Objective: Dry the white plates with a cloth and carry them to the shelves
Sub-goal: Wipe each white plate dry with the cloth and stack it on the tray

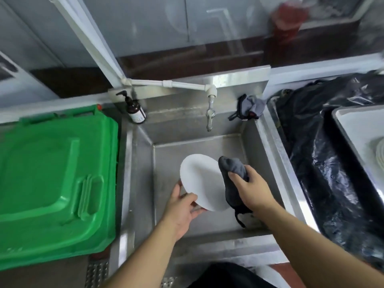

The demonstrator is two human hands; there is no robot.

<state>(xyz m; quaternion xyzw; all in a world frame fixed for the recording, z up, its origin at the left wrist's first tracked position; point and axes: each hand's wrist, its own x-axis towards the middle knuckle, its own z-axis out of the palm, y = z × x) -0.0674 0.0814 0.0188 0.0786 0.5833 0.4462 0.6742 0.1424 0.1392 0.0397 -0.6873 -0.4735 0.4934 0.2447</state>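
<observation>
I see my left hand pinching the near rim of a white plate, thumb on top and fingers curled under, holding it tilted over the middle of the steel sink. My right hand is closed around a dark grey cloth, pressing it against the plate's right edge; the cloth wraps over that edge, so I cannot see how much of the plate lies beneath it. A loose tail of cloth hangs below my wrist toward the sink's near wall.

At the sink's back edge a tap points down from a white pipe, with a brown pump bottle at the back left corner and a second grey rag bunched at the back right corner. A green bin lid sits just left of the sink. To the right lies crumpled black plastic, and a white tray cut off by the frame holds what look like stacked plates, only partly visible. A blurred red object at the top is too smeared to identify.
</observation>
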